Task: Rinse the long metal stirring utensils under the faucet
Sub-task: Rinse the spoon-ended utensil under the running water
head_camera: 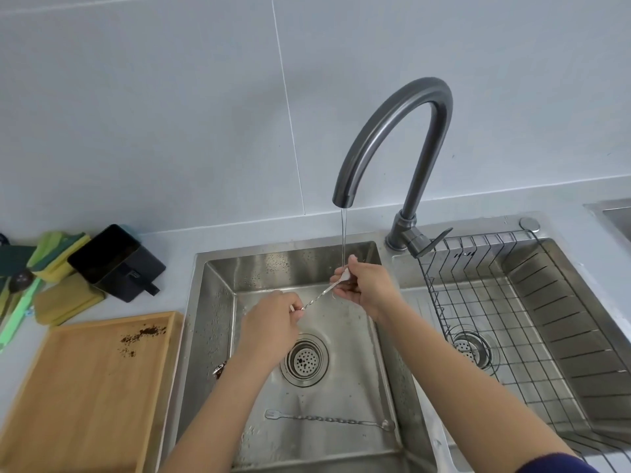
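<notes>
**Two twisted bar spoons at the sink**

One long metal stirring spoon with a twisted shaft slants across the left basin, its spoon end raised directly beneath the thin stream of water falling from the dark gooseneck faucet. A second twisted stirrer lies flat on the basin floor near the front wall, fork end left, small bowl right.

A kitchen is being shown: water is being run from a gooseneck faucet into a double steel sink, with sponges being kept against tiled walls.
</notes>
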